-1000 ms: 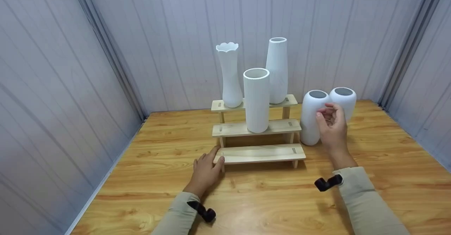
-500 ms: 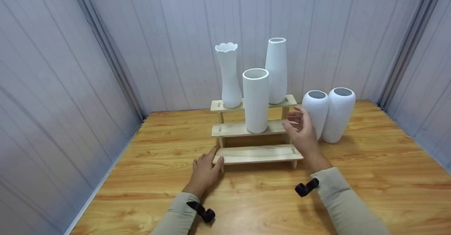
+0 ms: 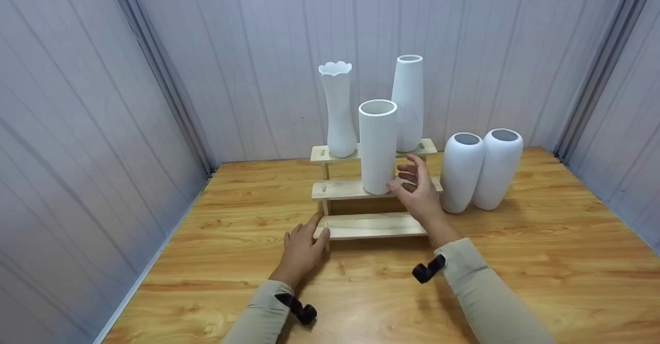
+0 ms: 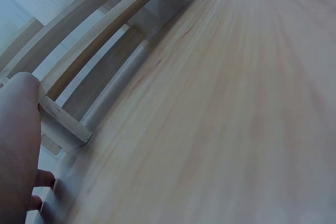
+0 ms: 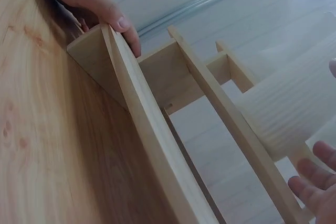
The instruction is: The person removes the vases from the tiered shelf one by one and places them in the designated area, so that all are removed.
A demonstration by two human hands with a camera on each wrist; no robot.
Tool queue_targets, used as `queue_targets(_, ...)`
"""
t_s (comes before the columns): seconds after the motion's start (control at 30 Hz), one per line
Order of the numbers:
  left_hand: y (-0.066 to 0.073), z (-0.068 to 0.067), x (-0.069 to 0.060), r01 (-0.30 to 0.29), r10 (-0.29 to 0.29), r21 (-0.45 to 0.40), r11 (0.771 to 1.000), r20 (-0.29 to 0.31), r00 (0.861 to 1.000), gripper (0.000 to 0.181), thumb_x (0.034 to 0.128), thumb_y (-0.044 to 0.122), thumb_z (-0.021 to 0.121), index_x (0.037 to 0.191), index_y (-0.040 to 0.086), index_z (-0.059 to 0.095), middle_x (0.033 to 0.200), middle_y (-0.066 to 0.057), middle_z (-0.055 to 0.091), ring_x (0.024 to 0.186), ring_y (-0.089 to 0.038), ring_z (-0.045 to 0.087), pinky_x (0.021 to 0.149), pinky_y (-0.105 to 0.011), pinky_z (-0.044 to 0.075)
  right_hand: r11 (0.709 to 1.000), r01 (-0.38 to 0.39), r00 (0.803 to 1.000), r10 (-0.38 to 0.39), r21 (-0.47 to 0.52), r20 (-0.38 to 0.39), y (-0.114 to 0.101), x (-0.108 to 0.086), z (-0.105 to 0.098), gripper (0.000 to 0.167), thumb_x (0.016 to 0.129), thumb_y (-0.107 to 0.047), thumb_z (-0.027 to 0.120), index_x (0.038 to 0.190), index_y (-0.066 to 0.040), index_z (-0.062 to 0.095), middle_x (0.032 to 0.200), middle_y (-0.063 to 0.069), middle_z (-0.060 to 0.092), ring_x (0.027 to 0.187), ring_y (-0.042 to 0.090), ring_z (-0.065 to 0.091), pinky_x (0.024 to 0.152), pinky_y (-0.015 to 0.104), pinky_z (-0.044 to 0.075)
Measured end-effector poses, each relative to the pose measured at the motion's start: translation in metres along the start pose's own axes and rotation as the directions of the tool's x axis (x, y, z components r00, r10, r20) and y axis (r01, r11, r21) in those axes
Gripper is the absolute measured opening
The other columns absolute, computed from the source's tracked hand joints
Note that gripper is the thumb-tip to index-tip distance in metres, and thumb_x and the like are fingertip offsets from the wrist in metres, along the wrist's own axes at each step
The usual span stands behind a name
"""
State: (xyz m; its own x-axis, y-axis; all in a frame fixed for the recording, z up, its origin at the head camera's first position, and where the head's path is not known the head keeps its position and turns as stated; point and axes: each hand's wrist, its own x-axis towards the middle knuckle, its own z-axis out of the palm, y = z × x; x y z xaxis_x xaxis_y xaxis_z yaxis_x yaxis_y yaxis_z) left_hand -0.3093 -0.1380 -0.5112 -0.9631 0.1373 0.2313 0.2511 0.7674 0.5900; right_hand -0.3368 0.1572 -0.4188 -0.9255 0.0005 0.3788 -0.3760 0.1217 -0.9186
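A three-tier wooden display stand stands on the table, its bottom tier held at the left end by my left hand. In the right wrist view, the left thumb lies over that board's edge. A ribbed white cylinder vase stands upright on the middle tier. Just to its right is my right hand, fingers loosely bent and nothing gripped; whether the thumb touches the vase I cannot tell. Up on the top tier are a scalloped-rim white vase at left and a tapered white vase at right.
Two rounded white vases stand side by side on the wooden table, right of the stand. Pale panel walls enclose the table at the back and both sides.
My right hand has moved left, from in front of the two rounded vases to beside the ribbed vase. The left hand keeps its place on the stand.
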Motion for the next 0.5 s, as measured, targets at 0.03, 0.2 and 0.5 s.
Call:
queue_targets(0.03, 0.0, 0.0, 0.0, 0.001, -0.001, -0.001, 1.0, 0.001, 1.0, 0.06, 0.1049, 0.055, 0.04, 0.155, 0.023, 0.042, 0.153, -0.005, 0.049, 0.142, -0.049, 0.035, 0.113, -0.073, 0.008, 1.0, -0.012, 1.0, 0.013, -0.006, 0.014, -0.001, 0.002, 0.002, 0.081, 0.091, -0.021, 0.076, 0.155, -0.011, 0.027, 0.143, 0.017, 0.047, 0.132, 0.034, 0.049, 0.111, 0.051, 0.039)
queue_targets(0.2, 0.0, 0.001, 0.001, 0.006, -0.006, 0.001, 1.0, -0.007, 1.0, 0.058, 0.1049, 0.053, 0.042, 0.155, 0.023, 0.043, 0.153, -0.004, 0.05, 0.142, -0.049, 0.035, 0.114, -0.073, 0.008, 0.996, -0.074, 0.995, 0.077, -0.047, 0.069, -0.004, 0.011, 0.009, 0.093, 0.089, -0.03, 0.079, 0.159, -0.017, 0.02, 0.147, 0.019, 0.042, 0.133, 0.036, 0.049, 0.109, 0.05, 0.042)
queue_targets(0.5, 0.002, 0.0, 0.001, 0.013, -0.013, -0.013, 1.0, -0.004, 1.0, 0.058, 0.1047, 0.052, 0.043, 0.155, 0.024, 0.043, 0.153, -0.005, 0.049, 0.143, -0.049, 0.033, 0.114, -0.072, 0.006, 0.986, -0.139, 0.986, 0.145, -0.09, 0.076, -0.007, 0.029, 0.019, 0.102, 0.085, -0.037, 0.082, 0.16, -0.017, 0.015, 0.152, 0.02, 0.036, 0.137, 0.038, 0.041, 0.113, 0.052, 0.036)
